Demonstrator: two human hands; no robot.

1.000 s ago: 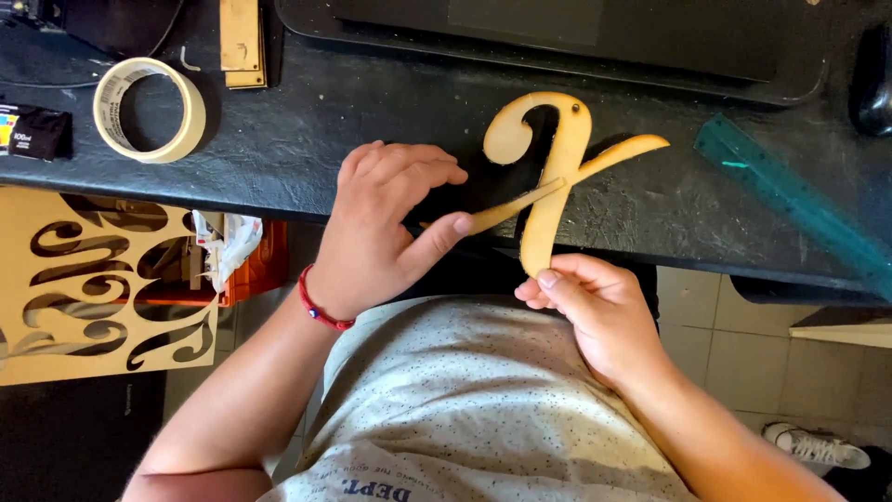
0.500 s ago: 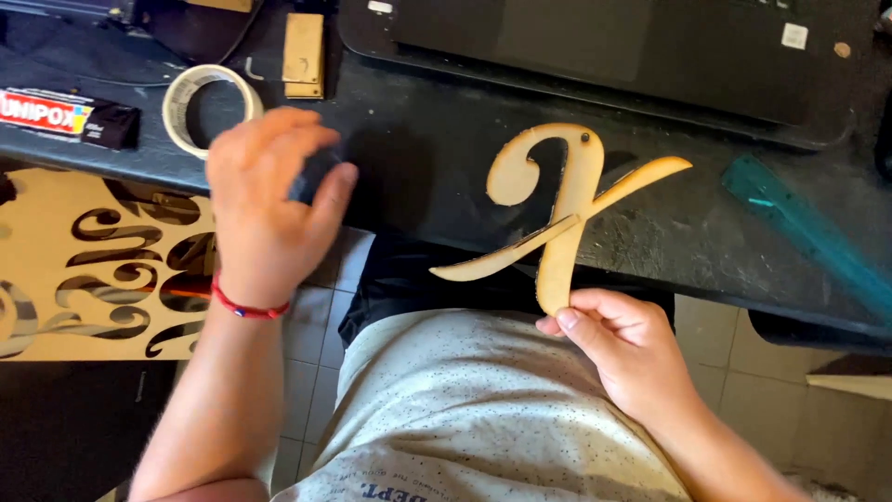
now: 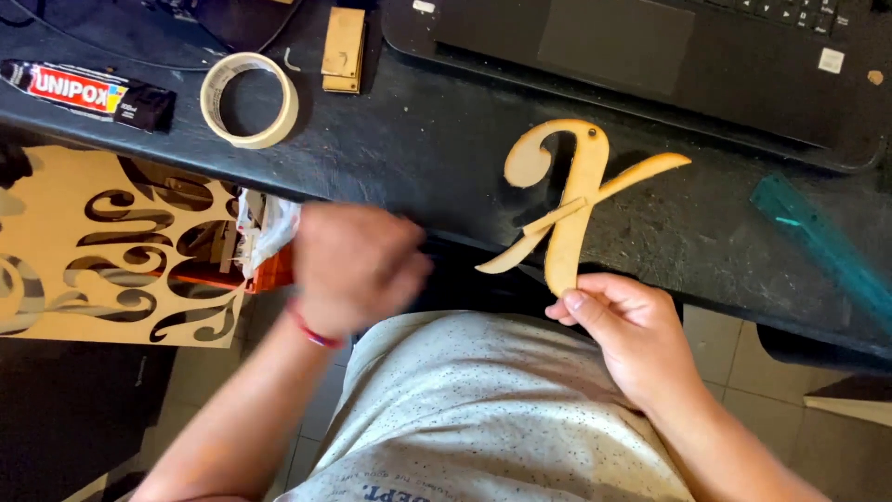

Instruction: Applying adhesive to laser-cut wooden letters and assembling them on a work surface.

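A thin, pale wooden cut-out in the shape of a curly letter [image 3: 583, 177] lies on the black table [image 3: 418, 158], its lower end sticking out past the front edge. My right hand [image 3: 632, 339] pinches that lower end between thumb and fingers. My left hand [image 3: 358, 265], with a red band at the wrist, is blurred by motion in front of the table's edge, left of the cut-out and apart from it. Its fingers look curled, and whether it holds anything is unclear.
A roll of pale tape [image 3: 279, 125], a black glue tube with a red label [image 3: 88, 93] and a small wooden block [image 3: 342, 48] lie at the back left. A dark laptop [image 3: 650, 56] fills the back. A teal ruler [image 3: 818, 242] lies right. A wooden sheet with cut-out shapes [image 3: 56, 223] stands lower left.
My left hand left the cut-out, reached towards the tape roll, then came back down to the table's front edge. My right hand has kept its hold on the cut-out's lower end.
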